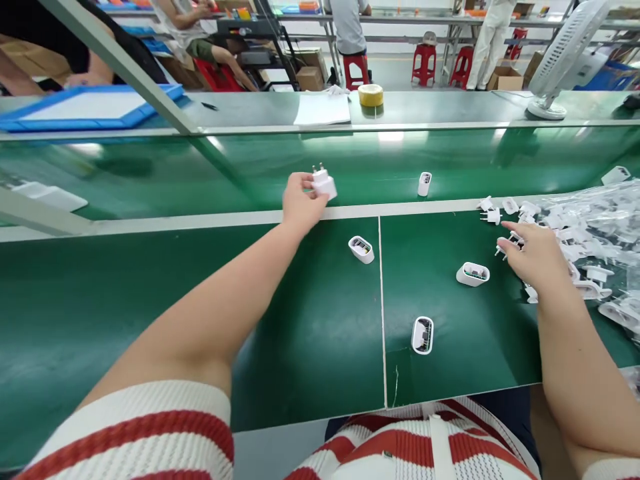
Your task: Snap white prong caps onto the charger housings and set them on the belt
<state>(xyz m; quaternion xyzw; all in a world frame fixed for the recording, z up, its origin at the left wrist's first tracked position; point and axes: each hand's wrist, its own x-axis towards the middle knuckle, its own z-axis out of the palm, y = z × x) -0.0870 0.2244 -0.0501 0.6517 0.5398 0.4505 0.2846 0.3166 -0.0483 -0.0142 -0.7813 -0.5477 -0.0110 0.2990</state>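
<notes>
My left hand is closed on a white two-pin charger, its pins pointing up, over the far edge of the green work surface. At the right, my right hand has thumb and forefinger apart beside loose white plug caps with metal pins. Some caps lie partly hidden under that hand. Between my hands lie open white charger housings with circuit parts inside: one near the seam, one closer to my right hand and one toward me. Another charger housing stands farther off on the green strip.
A heap of white plug caps in clear plastic covers the right side. The raised shelf behind holds a blue tray, white paper, a yellow tape roll and a white fan. A slanting metal post stands left. People sit beyond.
</notes>
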